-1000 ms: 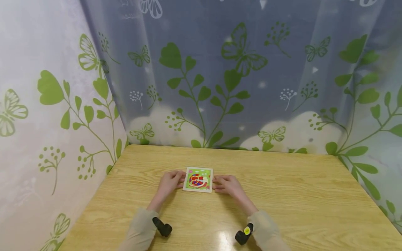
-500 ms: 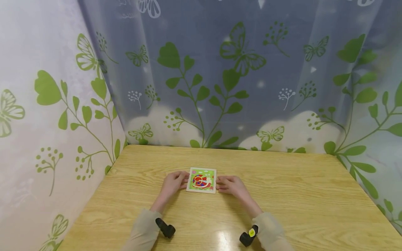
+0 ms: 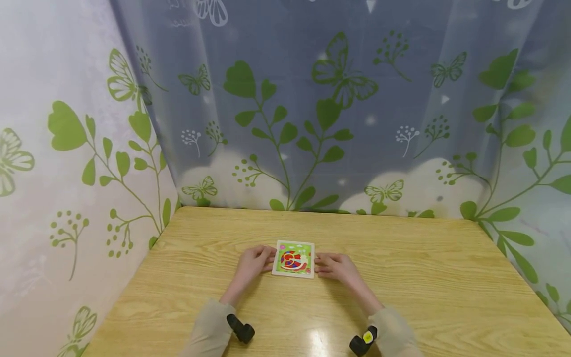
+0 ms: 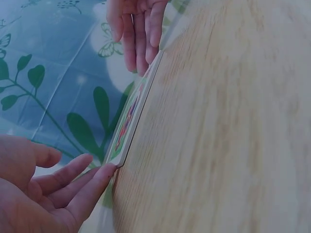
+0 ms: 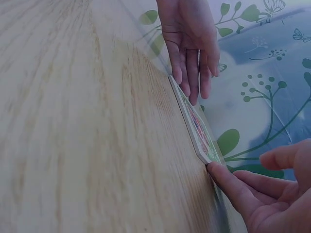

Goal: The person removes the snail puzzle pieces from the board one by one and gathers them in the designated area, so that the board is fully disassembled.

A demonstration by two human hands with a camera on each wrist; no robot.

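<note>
My left grip (image 3: 252, 263) and right grip (image 3: 341, 267), loosely straight-fingered and curled round nothing, touch opposite edges of a snail-picture board (image 3: 293, 259), flat on the desk (image 3: 410, 272) between them. Uneven pressure from either side could twist it askew.

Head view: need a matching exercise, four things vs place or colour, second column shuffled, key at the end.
Things
1. snail board
2. left hand
3. right hand
4. backdrop

Places and colours
A. at the right edge of the snail board
B. blue-grey and white, with green leaves and butterflies
C. on the table, between the hands
D. at the left edge of the snail board

Pairs: 1-C, 2-D, 3-A, 4-B
</note>
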